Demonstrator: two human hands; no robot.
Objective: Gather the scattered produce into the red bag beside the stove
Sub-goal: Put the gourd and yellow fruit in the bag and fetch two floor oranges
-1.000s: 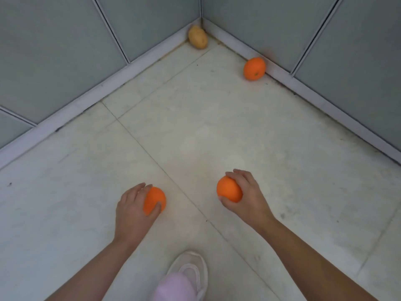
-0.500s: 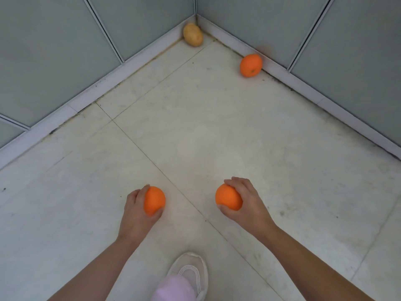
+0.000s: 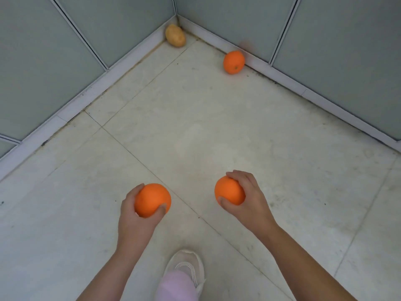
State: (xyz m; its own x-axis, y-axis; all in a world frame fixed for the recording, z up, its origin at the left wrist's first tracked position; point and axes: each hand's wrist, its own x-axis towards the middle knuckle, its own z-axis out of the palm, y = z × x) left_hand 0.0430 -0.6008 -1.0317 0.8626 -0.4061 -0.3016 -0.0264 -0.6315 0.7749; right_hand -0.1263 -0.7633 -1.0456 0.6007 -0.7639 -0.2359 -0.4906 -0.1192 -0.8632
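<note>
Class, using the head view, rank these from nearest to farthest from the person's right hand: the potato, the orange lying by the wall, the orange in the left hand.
1. Held orange, in the left hand, beside the right hand.
2. Loose orange, against the right-side wall.
3. Potato, far in the corner.

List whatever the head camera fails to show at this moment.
- red bag and stove: neither appears; both lie outside the head view's edges.
- left-hand orange: its left side is covered by the left hand.
- right-hand orange: its right side is covered by the right hand.
- potato: its rear faces the wall corner, away from the camera.
- shoe: the bottom edge cuts the leg above it.
</note>
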